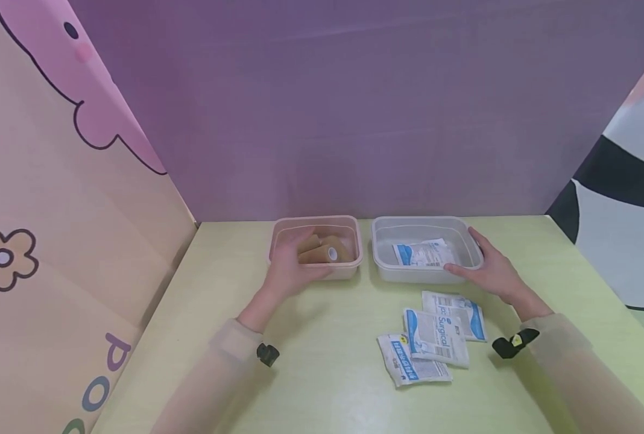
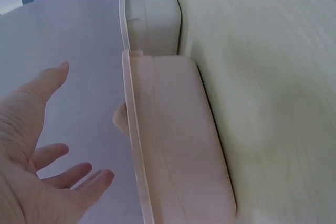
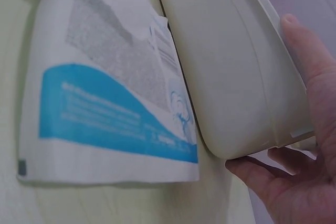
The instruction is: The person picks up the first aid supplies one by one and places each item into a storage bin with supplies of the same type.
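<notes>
My left hand (image 1: 285, 269) is over the pink plastic box (image 1: 345, 273), its fingers spread and loosely curved. Nothing is between them in the left wrist view. Several tan bandage rolls (image 1: 318, 255) lie inside that box, one showing a white core. My right hand (image 1: 494, 272) grips the right end of the white plastic box (image 1: 414, 276), thumb at the rim and fingers around the outer side. Inside this box is a white-and-blue surgical packet (image 1: 423, 253). In front of it, three similar packets lie overlapping on the table, the middle one (image 1: 435, 339) on top.
Both boxes stand side by side near the back of the pale yellow table (image 1: 322, 386), with a small gap between them. A purple panel (image 1: 354, 120) rises behind. Printed side panels with cartoon figures flank the table at left and right.
</notes>
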Tool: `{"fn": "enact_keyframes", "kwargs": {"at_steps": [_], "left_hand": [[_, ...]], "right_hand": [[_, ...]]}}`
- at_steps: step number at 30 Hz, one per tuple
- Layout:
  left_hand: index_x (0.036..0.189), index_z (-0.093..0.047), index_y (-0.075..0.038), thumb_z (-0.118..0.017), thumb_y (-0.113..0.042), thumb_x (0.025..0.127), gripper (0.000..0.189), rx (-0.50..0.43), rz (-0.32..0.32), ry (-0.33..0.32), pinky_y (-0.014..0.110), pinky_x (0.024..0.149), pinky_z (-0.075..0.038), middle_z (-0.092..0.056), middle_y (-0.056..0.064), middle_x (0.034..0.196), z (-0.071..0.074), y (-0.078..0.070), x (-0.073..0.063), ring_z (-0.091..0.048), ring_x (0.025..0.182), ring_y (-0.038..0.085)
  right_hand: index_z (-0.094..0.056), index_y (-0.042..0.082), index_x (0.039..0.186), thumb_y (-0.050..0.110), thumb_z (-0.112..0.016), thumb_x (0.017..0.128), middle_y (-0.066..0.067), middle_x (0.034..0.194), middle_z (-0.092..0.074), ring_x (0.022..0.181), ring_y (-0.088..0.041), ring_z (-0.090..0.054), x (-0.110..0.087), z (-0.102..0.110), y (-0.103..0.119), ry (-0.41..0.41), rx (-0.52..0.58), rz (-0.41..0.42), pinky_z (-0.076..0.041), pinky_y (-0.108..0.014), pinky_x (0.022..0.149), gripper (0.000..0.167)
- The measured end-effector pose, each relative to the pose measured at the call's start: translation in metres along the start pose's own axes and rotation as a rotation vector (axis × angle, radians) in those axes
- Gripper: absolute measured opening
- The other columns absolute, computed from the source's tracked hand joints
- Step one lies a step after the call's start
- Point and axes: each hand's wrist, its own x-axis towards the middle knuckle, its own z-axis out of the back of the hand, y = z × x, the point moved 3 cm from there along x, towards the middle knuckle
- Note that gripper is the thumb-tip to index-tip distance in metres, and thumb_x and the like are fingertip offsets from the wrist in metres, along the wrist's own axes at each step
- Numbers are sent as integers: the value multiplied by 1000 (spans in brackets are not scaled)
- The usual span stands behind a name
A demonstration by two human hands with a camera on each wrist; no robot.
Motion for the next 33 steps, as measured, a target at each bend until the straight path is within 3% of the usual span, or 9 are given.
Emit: {"fn": "enact_keyframes", "kwargs": {"at_steps": [4, 8, 14, 22, 26, 33], "left_hand": [[153, -54, 0, -95, -24, 80, 87, 37, -4, 8, 50, 121, -44, -64, 17, 149, -4, -8, -1, -58, 143, 35], [156, -49, 1, -95, -21, 81, 91, -37, -18, 15, 50, 115, -50, -61, 19, 152, -9, -13, -2, -62, 138, 37], [162, -42, -2, -96, -20, 80, 100, -141, -14, 49, 48, 107, -57, -54, 17, 159, -21, -18, -4, -65, 132, 42], [164, -39, -7, -93, -22, 83, 98, -137, -11, 101, 44, 104, -59, -57, 14, 155, -37, -27, -10, -70, 125, 40], [163, -42, -10, -93, -25, 84, 96, -129, -36, 140, 41, 103, -59, -60, 11, 151, -47, -31, -13, -67, 130, 35], [163, -44, -15, -92, -26, 86, 92, -152, -40, 234, 37, 106, -58, -56, 12, 159, -63, -36, -20, -67, 133, 29]], "right_hand": [[7, 13, 172, 57, -78, 93, -35, 171, -21, 149, -63, -31, 1, 1, -1, 5, -8, -4, -33, -81, 111, 124], [6, 14, 172, 57, -78, 93, -35, 171, -23, 148, -62, -33, 1, 2, 0, 7, -1, 3, -35, -81, 111, 123], [7, 12, 171, 57, -77, 94, -36, 171, -22, 148, -63, -32, -1, 2, 3, 15, -14, 0, -34, -82, 110, 123], [7, 12, 172, 56, -77, 94, -35, 171, -22, 149, -63, -32, -3, 0, 6, 6, -17, 8, -34, -81, 112, 123], [7, 11, 171, 55, -77, 94, -36, 170, -21, 149, -63, -31, -4, 0, 8, 6, -20, 5, -34, -81, 111, 122], [7, 11, 171, 55, -77, 94, -36, 170, -22, 149, -63, -31, -5, 1, 8, 5, -17, 1, -33, -80, 112, 123]]}}
